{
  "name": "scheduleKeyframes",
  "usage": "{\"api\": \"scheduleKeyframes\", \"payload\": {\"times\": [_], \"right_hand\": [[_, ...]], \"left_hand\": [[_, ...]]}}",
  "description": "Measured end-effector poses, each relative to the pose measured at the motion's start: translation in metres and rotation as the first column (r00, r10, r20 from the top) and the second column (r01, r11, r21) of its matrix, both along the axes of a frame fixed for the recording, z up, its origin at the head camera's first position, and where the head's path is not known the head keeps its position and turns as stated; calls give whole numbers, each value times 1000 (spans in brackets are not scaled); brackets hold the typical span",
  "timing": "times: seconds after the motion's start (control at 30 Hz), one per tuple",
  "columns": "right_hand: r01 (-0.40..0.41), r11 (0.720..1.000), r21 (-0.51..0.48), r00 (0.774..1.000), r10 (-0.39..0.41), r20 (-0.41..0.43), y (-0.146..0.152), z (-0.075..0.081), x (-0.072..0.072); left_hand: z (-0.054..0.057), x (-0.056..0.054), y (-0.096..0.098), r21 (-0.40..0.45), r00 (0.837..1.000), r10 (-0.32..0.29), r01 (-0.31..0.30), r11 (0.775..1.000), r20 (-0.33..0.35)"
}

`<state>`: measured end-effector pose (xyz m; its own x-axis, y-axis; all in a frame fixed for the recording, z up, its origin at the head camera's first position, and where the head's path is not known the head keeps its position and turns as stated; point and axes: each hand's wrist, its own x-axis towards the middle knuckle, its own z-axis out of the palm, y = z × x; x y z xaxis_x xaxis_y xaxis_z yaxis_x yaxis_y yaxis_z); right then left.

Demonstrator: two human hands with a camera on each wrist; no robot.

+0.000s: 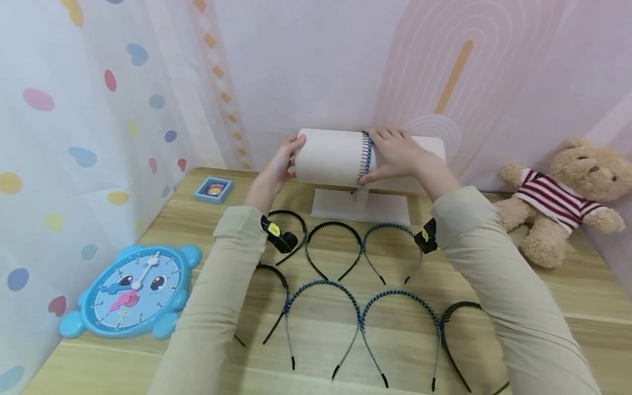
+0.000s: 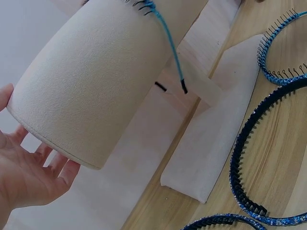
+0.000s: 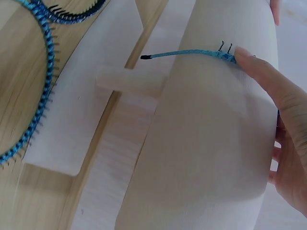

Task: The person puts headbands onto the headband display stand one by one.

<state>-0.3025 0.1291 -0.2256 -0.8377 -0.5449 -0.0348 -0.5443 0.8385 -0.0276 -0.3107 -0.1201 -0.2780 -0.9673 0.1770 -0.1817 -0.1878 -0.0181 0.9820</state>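
Note:
A white padded roll (image 1: 329,156) lies level on a stand with a flat base (image 1: 355,206). One blue headband (image 1: 366,156) with dark comb teeth sits around the roll near its middle, its tips hanging below. My right hand (image 1: 397,153) holds this headband against the roll, the thumb on its near side and the fingers over the top. In the right wrist view that thumb (image 3: 268,72) presses the blue band. My left hand (image 2: 38,175) grips the roll's left end, thumb and fingertips at its rim.
Several blue and black headbands (image 1: 323,282) lie in two rows on the wooden table (image 1: 316,362) before the stand. At left are a blue toy clock (image 1: 135,291) and a small blue box (image 1: 214,189). A teddy bear (image 1: 558,203) sits at right; a patterned curtain (image 1: 316,66) hangs behind.

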Motion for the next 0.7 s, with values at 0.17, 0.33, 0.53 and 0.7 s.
{"api": "scheduleKeyframes", "payload": {"times": [0.17,0.33,0.53,0.7], "right_hand": [[-25,1000,-1,1000,25,-3,-14,-1,-1],[-45,999,-1,999,45,-9,-25,-2,-2],[-59,998,-11,998,58,-25,-40,-4,-3],[-71,997,-2,996,71,-59,-56,-7,-2]], "left_hand": [[-1,1,0,2,1000,3,-3,1000,-8],[-3,0,0,10,1000,7,-7,1000,-9],[-3,0,0,10,1000,11,-11,1000,-7],[-2,2,1,13,1000,21,-21,1000,0]]}}
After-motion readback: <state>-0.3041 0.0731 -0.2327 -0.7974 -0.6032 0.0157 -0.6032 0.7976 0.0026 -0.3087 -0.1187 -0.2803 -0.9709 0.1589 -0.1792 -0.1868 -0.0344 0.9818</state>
